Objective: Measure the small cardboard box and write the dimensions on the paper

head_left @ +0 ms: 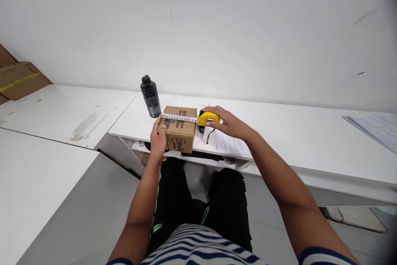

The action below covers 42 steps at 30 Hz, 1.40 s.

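A small brown cardboard box (180, 144) with dark printing is at the front edge of the white desk. My left hand (158, 140) grips its left side, with the thumb on the near face and the fingers by the top left edge. A yellow tape measure (203, 121) is in my right hand (228, 123), just right of the box. Its pulled-out white blade (178, 118) lies across the box top from left to right, the free end close to my left fingertips. A black strap (210, 134) hangs from the tape measure.
A dark water bottle (151, 99) stands behind the box to the left. Printed paper (231, 143) lies right of the box, and more sheets (374, 126) are at the far right. Larger cartons (23, 79) sit at the far left. A shelf (198, 160) runs below the desktop.
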{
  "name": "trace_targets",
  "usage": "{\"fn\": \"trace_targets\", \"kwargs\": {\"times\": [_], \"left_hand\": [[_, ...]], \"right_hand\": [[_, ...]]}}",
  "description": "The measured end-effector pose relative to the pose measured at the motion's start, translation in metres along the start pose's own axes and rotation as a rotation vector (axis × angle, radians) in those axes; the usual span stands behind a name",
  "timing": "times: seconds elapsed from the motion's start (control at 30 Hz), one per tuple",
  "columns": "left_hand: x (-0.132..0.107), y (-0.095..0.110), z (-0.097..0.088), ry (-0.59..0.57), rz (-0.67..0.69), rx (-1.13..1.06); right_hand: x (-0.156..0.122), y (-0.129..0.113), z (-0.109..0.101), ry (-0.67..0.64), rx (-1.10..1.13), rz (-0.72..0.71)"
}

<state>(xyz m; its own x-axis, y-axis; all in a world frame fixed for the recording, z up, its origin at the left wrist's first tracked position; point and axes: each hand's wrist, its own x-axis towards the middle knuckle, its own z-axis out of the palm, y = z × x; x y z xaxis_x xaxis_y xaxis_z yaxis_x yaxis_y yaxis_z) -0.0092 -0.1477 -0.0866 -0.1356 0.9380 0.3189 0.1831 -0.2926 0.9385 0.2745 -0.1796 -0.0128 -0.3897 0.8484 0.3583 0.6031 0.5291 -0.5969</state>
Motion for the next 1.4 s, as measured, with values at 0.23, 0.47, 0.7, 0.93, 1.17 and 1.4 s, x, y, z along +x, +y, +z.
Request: {"fn": "trace_targets", "kwargs": {"times": [0.23, 0.47, 0.7, 0.93, 1.17, 1.4], "left_hand": [[0.002, 0.002, 0.0, 0.013, 0.013, 0.031], [0.001, -0.002, -0.001, 0.002, 0.003, -0.011], [-0.003, 0.005, -0.002, -0.02, -0.049, -0.027], [-0.014, 0.001, -0.001, -0.001, -0.154, -0.113], [0.006, -0.008, 0.009, 0.094, 0.011, -0.035], [0.035, -0.021, -0.004, 0.277, 0.214, 0.116]], "right_hand": [[-0.005, 0.0, 0.001, 0.02, -0.011, 0.016], [0.02, -0.01, 0.004, 0.04, 0.031, -0.047], [0.095, -0.039, 0.061, -0.103, 0.012, -0.181], [0.124, -0.056, 0.092, -0.126, -0.006, -0.223], [0.03, -0.053, 0.09, 0.281, 0.082, -0.146], [-0.087, -0.032, 0.14, 0.655, 0.43, 0.309]]}}
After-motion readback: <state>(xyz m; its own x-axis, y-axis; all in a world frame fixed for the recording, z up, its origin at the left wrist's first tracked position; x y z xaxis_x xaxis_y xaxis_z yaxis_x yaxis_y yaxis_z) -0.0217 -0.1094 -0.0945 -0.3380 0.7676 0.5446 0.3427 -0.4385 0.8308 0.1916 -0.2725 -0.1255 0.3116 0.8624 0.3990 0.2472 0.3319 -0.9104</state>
